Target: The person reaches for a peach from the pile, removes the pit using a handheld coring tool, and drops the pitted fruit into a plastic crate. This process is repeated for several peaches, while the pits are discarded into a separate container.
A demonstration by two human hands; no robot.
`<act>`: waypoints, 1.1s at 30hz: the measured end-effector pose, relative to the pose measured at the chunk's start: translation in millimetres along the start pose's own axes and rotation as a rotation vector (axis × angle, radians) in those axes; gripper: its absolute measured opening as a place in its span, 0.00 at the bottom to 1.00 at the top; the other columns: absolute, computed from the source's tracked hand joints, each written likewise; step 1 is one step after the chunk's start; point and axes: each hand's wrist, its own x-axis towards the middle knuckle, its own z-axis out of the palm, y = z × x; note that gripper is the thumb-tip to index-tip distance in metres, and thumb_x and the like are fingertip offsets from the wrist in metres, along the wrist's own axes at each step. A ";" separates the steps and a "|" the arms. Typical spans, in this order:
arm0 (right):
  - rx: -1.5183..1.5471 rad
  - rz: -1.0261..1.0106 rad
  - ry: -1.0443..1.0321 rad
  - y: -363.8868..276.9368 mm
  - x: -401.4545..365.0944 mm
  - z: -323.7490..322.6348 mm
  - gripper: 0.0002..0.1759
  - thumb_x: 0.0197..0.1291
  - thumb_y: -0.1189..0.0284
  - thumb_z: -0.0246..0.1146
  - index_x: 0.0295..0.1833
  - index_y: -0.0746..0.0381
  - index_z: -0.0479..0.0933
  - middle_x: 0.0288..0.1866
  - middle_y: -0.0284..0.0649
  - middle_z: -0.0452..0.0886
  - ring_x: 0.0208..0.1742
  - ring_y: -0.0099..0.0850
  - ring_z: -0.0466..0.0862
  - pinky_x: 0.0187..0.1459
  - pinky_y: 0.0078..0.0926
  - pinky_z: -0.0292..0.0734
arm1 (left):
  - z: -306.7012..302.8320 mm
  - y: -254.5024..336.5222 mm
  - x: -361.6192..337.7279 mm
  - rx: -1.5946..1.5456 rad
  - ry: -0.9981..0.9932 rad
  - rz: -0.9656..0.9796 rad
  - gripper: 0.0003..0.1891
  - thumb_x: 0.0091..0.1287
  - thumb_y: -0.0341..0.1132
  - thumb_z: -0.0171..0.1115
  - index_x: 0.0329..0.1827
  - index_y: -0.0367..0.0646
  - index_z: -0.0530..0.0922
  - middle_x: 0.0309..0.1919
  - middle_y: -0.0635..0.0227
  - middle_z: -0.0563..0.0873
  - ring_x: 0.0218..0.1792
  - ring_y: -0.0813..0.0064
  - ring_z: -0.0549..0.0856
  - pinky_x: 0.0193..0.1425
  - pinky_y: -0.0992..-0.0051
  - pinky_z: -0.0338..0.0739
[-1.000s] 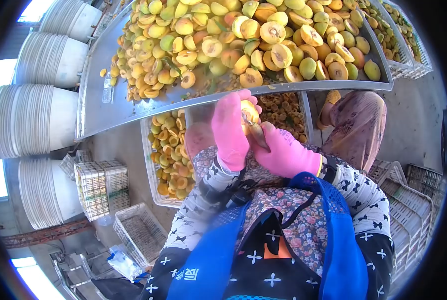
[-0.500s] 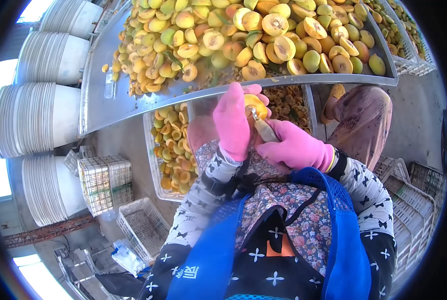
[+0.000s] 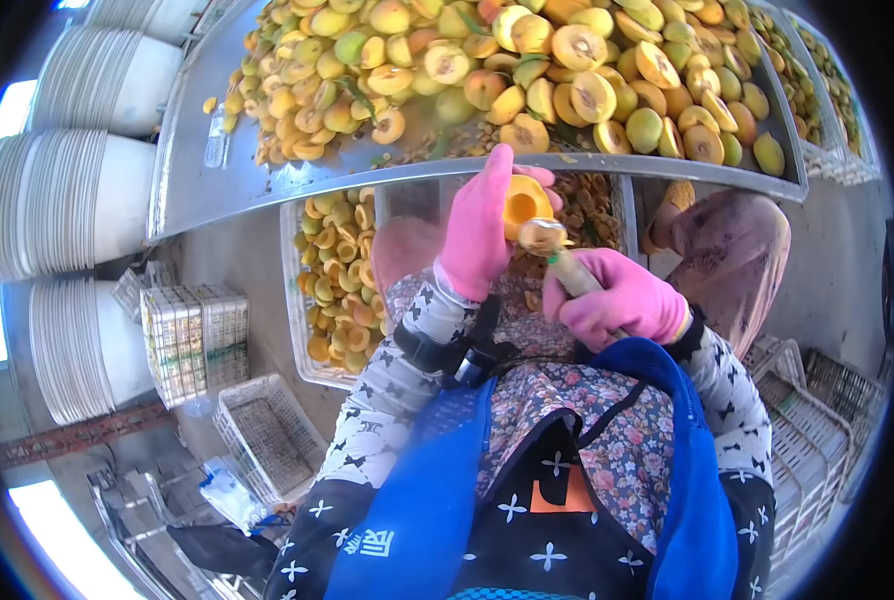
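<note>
My left hand [image 3: 477, 225], in a pink glove, holds a halved yellow peach [image 3: 520, 203] with its cut side turned up and a round hollow in the middle. In my pink-gloved right hand [image 3: 622, 298] is a pitting spoon [image 3: 575, 272] with a pale handle. A brown peach stone [image 3: 544, 236] appears to sit on the spoon's head, just below the peach half. Both hands are over my lap, in front of the metal table's edge. Part of the spoon's handle is hidden by my right fingers.
A metal table [image 3: 182, 205] bears a heap of whole and halved peaches [image 3: 447, 65]. Under its edge, one crate [image 3: 302, 365] holds hollowed halves; brown scraps [image 3: 592, 215] lie to its right. White basins [image 3: 62, 200] are stacked at left. Crates [image 3: 802, 430] stand at right.
My right hand has drawn the spoon down and right, out of the peach half. The stone has left the peach, whose hollow now shows. My left hand keeps its hold.
</note>
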 end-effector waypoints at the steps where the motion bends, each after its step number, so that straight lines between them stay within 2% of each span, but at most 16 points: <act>1: -0.086 0.037 0.055 0.2 -1.3 -3.3 0.11 0.59 0.72 0.65 0.44 0.66 0.76 0.22 0.30 0.76 0.19 0.19 0.74 0.20 0.20 0.67 | -6.9 0.5 -3.1 -0.007 0.064 -0.022 0.27 0.80 0.53 0.48 0.49 0.33 0.81 0.31 0.60 0.87 0.28 0.73 0.86 0.33 0.77 0.81; 3: -0.259 0.091 0.166 1.2 -4.0 -12.7 0.10 0.62 0.70 0.65 0.42 0.64 0.75 0.24 0.33 0.77 0.22 0.25 0.78 0.24 0.25 0.72 | -24.0 7.5 -15.9 -0.016 0.185 -0.063 0.27 0.80 0.53 0.47 0.49 0.33 0.81 0.31 0.61 0.87 0.28 0.74 0.86 0.31 0.78 0.81; 4: -0.738 -0.024 0.304 19.3 -6.2 -30.2 0.10 0.62 0.69 0.65 0.41 0.64 0.74 0.24 0.37 0.77 0.23 0.31 0.79 0.26 0.30 0.73 | -44.3 8.4 -23.9 -0.057 0.237 -0.102 0.19 0.78 0.45 0.54 0.53 0.36 0.81 0.34 0.63 0.87 0.27 0.74 0.86 0.30 0.78 0.81; 6: -1.679 -0.322 0.579 67.2 -1.6 -68.9 0.12 0.62 0.67 0.65 0.40 0.63 0.72 0.25 0.44 0.79 0.26 0.42 0.82 0.29 0.39 0.76 | -110.7 10.0 -51.5 0.893 0.216 0.341 0.14 0.71 0.36 0.60 0.56 0.41 0.81 0.40 0.61 0.87 0.34 0.69 0.86 0.37 0.76 0.82; 8: -1.462 -0.141 0.541 53.1 2.8 -58.9 0.17 0.60 0.61 0.66 0.41 0.64 0.72 0.30 0.52 0.81 0.34 0.51 0.83 0.37 0.48 0.76 | -189.9 1.2 -78.7 1.457 0.360 0.476 0.21 0.62 0.28 0.65 0.60 0.42 0.79 0.47 0.59 0.87 0.46 0.58 0.86 0.50 0.73 0.82; 11: -1.435 -0.053 0.474 44.4 12.5 -52.0 0.20 0.60 0.59 0.66 0.44 0.64 0.72 0.32 0.54 0.83 0.38 0.54 0.84 0.40 0.51 0.77 | -245.4 10.3 -95.7 1.915 0.356 0.711 0.23 0.62 0.26 0.65 0.62 0.43 0.79 0.51 0.59 0.86 0.50 0.60 0.85 0.53 0.72 0.81; 14: -1.491 -0.017 0.495 57.0 22.2 -60.5 0.21 0.60 0.57 0.65 0.44 0.64 0.74 0.32 0.55 0.83 0.39 0.54 0.84 0.41 0.51 0.77 | -225.1 21.0 -39.8 0.870 0.654 0.176 0.22 0.68 0.44 0.67 0.59 0.39 0.81 0.53 0.55 0.85 0.56 0.62 0.83 0.59 0.64 0.79; 17: -1.433 0.043 0.454 45.9 20.4 -65.9 0.20 0.60 0.57 0.65 0.43 0.65 0.74 0.34 0.55 0.83 0.40 0.54 0.84 0.42 0.51 0.78 | -211.2 22.8 26.8 0.905 0.609 0.184 0.34 0.62 0.56 0.69 0.60 0.34 0.79 0.55 0.51 0.84 0.56 0.57 0.83 0.61 0.64 0.78; 19: -1.505 -0.052 0.590 36.5 18.9 -74.1 0.18 0.60 0.60 0.65 0.44 0.63 0.74 0.35 0.53 0.84 0.40 0.52 0.84 0.42 0.48 0.78 | -185.0 22.6 74.5 0.712 0.603 -0.049 0.37 0.59 0.57 0.70 0.59 0.33 0.79 0.56 0.50 0.84 0.56 0.56 0.84 0.61 0.65 0.77; 21: -1.497 -0.241 0.801 23.0 14.9 -74.3 0.18 0.60 0.62 0.66 0.46 0.63 0.75 0.35 0.52 0.84 0.40 0.52 0.84 0.42 0.47 0.78 | -202.9 12.7 129.2 1.107 0.424 -0.252 0.36 0.57 0.58 0.70 0.58 0.35 0.80 0.55 0.50 0.85 0.54 0.57 0.86 0.61 0.65 0.77; 22: -1.437 -0.274 0.833 13.5 8.5 -66.9 0.18 0.60 0.62 0.67 0.48 0.63 0.76 0.36 0.52 0.84 0.40 0.52 0.84 0.42 0.46 0.79 | -180.7 13.0 128.7 1.309 0.565 -0.045 0.31 0.56 0.59 0.71 0.45 0.35 0.83 0.32 0.61 0.89 0.35 0.67 0.88 0.43 0.65 0.81; 23: -1.375 -0.315 0.855 -1.3 2.1 -54.0 0.18 0.59 0.63 0.68 0.49 0.63 0.76 0.36 0.52 0.84 0.40 0.51 0.84 0.42 0.45 0.79 | -166.9 23.0 125.5 1.136 0.469 -0.179 0.31 0.55 0.58 0.71 0.49 0.37 0.84 0.37 0.56 0.89 0.38 0.63 0.89 0.46 0.65 0.82; 25: -1.300 -0.349 0.873 -15.5 -8.3 -38.5 0.19 0.58 0.64 0.69 0.51 0.63 0.76 0.36 0.52 0.84 0.41 0.51 0.85 0.42 0.43 0.79 | -163.8 -11.2 126.6 1.376 0.587 0.292 0.31 0.55 0.52 0.74 0.56 0.40 0.83 0.43 0.57 0.87 0.40 0.64 0.88 0.46 0.68 0.83; 28: -1.308 -0.246 0.850 -13.9 -16.9 -33.1 0.20 0.58 0.65 0.70 0.52 0.62 0.76 0.38 0.52 0.84 0.42 0.51 0.85 0.43 0.41 0.79 | -163.6 -9.7 122.8 1.157 0.423 0.200 0.28 0.57 0.41 0.74 0.62 0.44 0.80 0.48 0.59 0.84 0.44 0.68 0.87 0.45 0.73 0.82; 31: -1.336 -0.378 0.797 -3.2 -14.4 -24.6 0.20 0.59 0.66 0.70 0.53 0.62 0.76 0.41 0.51 0.84 0.43 0.51 0.85 0.43 0.42 0.80 | -140.7 20.8 87.2 0.179 0.257 0.126 0.27 0.59 0.30 0.70 0.64 0.45 0.78 0.46 0.64 0.84 0.45 0.75 0.85 0.42 0.78 0.80; 33: -1.241 -0.494 0.765 4.8 -10.0 -25.7 0.22 0.61 0.66 0.70 0.57 0.64 0.75 0.44 0.51 0.84 0.44 0.52 0.85 0.44 0.41 0.81 | -121.0 33.7 56.8 -0.167 0.095 0.132 0.25 0.64 0.31 0.64 0.67 0.44 0.74 0.45 0.62 0.84 0.45 0.73 0.84 0.40 0.78 0.78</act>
